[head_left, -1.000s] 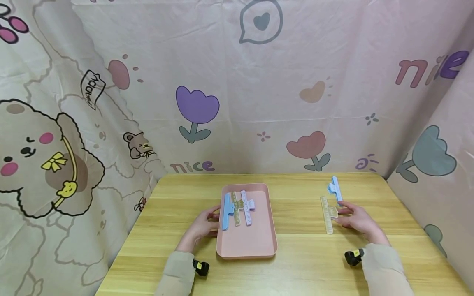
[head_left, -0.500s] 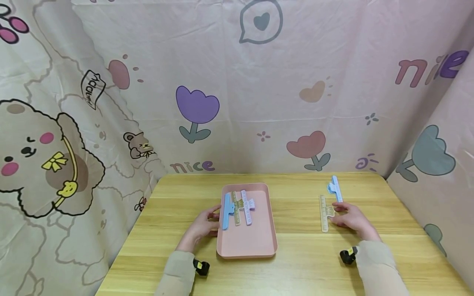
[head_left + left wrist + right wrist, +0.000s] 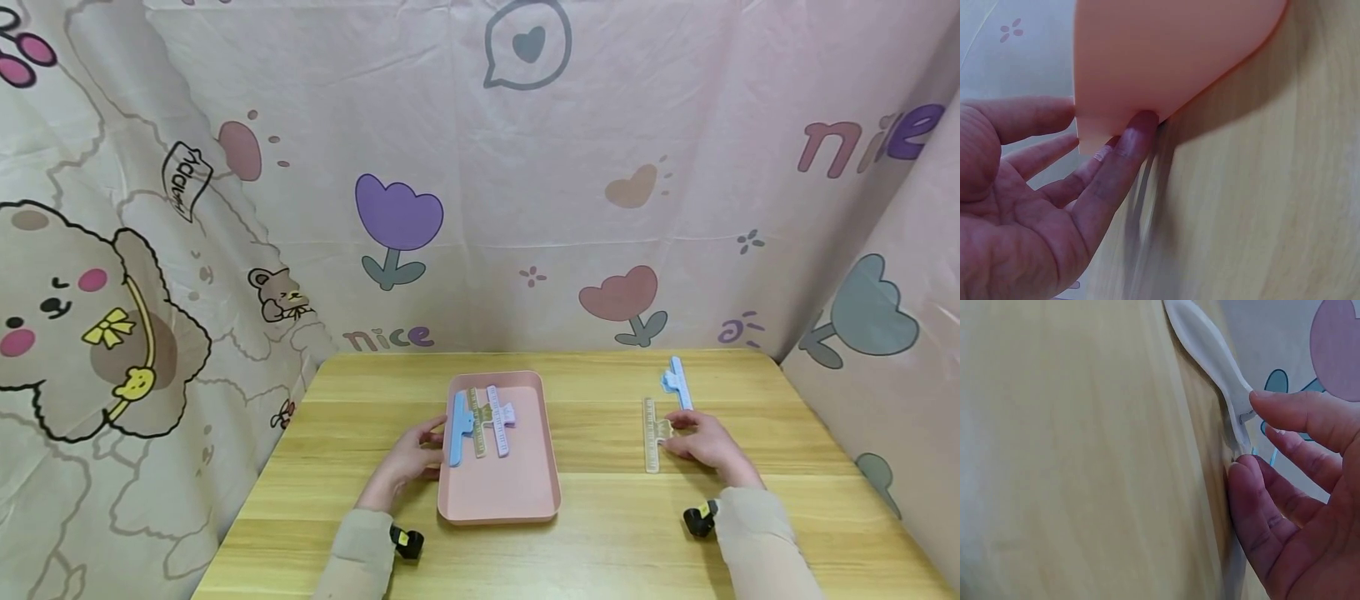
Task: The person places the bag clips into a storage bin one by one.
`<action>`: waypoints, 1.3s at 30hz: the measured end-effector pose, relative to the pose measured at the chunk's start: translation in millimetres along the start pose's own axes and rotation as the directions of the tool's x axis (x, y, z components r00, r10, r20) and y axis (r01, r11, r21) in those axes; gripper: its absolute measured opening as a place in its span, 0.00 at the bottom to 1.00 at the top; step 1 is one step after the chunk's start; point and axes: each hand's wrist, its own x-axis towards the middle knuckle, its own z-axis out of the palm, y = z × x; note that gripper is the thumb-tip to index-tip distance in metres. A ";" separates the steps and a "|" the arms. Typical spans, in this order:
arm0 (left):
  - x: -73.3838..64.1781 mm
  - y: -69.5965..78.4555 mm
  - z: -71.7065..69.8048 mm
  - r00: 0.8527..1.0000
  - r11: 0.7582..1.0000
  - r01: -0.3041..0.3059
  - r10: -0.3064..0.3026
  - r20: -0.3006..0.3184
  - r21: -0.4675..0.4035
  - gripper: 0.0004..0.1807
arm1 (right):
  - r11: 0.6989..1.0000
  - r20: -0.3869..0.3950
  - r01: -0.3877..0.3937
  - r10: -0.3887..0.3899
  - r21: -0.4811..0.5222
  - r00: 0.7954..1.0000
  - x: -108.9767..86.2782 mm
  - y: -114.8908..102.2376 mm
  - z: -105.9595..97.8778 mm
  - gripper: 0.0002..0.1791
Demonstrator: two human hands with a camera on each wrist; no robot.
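Observation:
My right hand (image 3: 707,443) pinches the tab of a clear ruler-edged clip (image 3: 651,437) between thumb and fingertips. In the right wrist view this clip (image 3: 1207,350) shows as a pale, edge-on shape close over the wood, with the hand (image 3: 1310,481) at its narrow end. A blue clip (image 3: 679,382) lies just beyond, its near end by the fingers. My left hand (image 3: 411,457) rests fairly straight fingers against the left wall of a pink tray (image 3: 498,500); the left wrist view shows the hand (image 3: 1041,187) touching the tray side (image 3: 1160,62).
Inside the tray, a blue clip (image 3: 457,433), an olive clear clip (image 3: 477,437) and a lilac clip (image 3: 497,425) lie side by side. The wooden table (image 3: 600,517) ends at a patterned cloth backdrop (image 3: 495,208). Cloth also hangs at both sides.
My right hand has shifted a little left, and the clear clip has moved left with it and turned more upright in the head view. The left hand and tray stay put.

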 end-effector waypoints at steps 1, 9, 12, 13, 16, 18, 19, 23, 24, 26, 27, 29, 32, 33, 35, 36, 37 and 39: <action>0.0 -0.2 -0.1 1.000 1.000 0.001 -0.001 -0.002 0.001 0.40 | 1.000 0.003 -0.002 0.002 0.007 1.000 0.3 0.0 0.3 0.33; 0.7 -1.4 -0.3 1.000 1.000 -0.003 0.003 0.003 0.007 0.40 | 1.000 0.009 -0.004 0.004 -0.001 1.000 -1.8 -3.9 1.8 0.32; 0.3 -0.9 -0.2 1.000 1.000 -0.003 0.003 0.002 0.008 0.40 | 1.000 0.009 -0.001 0.002 -0.021 1.000 -2.5 -5.3 2.2 0.32; 0.3 -0.9 -0.2 1.000 1.000 -0.003 0.003 0.002 0.008 0.40 | 1.000 0.008 -0.001 0.001 -0.026 1.000 -2.7 -5.7 2.4 0.32; -0.1 -0.9 -0.2 1.000 1.000 -0.005 0.005 0.004 0.006 0.40 | 0.999 0.006 0.002 -0.002 -0.033 1.000 -2.8 -5.6 3.7 0.32; -0.3 -0.8 -0.3 1.000 1.000 -0.006 0.006 0.007 0.004 0.40 | 1.000 0.001 0.005 -0.005 -0.030 1.000 -2.7 -5.5 4.4 0.31; -0.4 -0.6 -0.3 1.000 1.000 -0.007 0.007 0.009 0.002 0.40 | 1.000 -0.001 0.005 -0.005 -0.027 1.000 -2.7 -5.5 4.9 0.31; -0.3 -0.7 -0.5 1.000 1.000 -0.006 0.006 0.011 0.004 0.40 | 1.000 -0.012 0.011 -0.011 -0.027 1.000 -2.8 -5.9 6.1 0.31; -0.1 -0.9 -0.6 1.000 1.000 -0.006 0.006 0.011 0.004 0.40 | 1.000 -0.014 0.012 -0.012 -0.029 1.000 -2.9 -6.3 6.4 0.31; 0.6 -1.7 -1.1 1.000 1.000 -0.007 0.007 0.014 0.000 0.40 | 0.999 -0.020 0.013 -0.014 -0.032 1.000 -3.3 -7.3 7.0 0.32; 0.9 -2.0 -1.4 1.000 1.000 -0.007 0.007 0.015 -0.002 0.40 | 0.999 -0.023 0.013 -0.014 -0.030 1.000 -3.6 -8.1 7.3 0.32; 1.6 -2.9 -1.8 1.000 1.000 -0.013 0.014 0.018 -0.005 0.39 | 1.000 -0.028 0.013 -0.014 -0.026 1.000 -3.8 -9.6 7.9 0.33; 2.0 -3.7 -2.3 1.000 1.000 -0.015 0.015 0.021 -0.009 0.39 | 1.000 -0.028 0.020 -0.021 -0.013 0.999 -3.3 -11.4 9.5 0.34; 2.2 -3.9 -2.4 1.000 1.000 -0.014 0.014 0.020 -0.009 0.39 | 1.000 -0.029 0.018 -0.018 -0.003 0.999 -3.0 -12.2 10.3 0.34; 2.5 -4.2 -2.6 1.000 1.000 -0.013 0.013 0.020 -0.007 0.39 | 1.000 -0.031 0.022 -0.021 0.020 0.999 -1.8 -13.4 12.0 0.35; 2.7 -4.3 -2.6 1.000 1.000 -0.009 0.009 0.018 -0.009 0.39 | 0.999 -0.028 0.029 -0.028 0.032 0.999 -1.3 -14.0 13.0 0.36; 3.0 -4.5 -2.6 1.000 1.000 -0.010 0.010 0.017 -0.007 0.39 | 0.998 -0.028 0.034 -0.033 0.048 0.999 -0.6 -14.7 14.2 0.36; 3.2 -4.5 -2.5 1.000 1.000 -0.010 0.010 0.014 -0.007 0.39 | 0.996 -0.032 0.046 -0.044 0.077 0.999 0.7 -16.3 16.7 0.37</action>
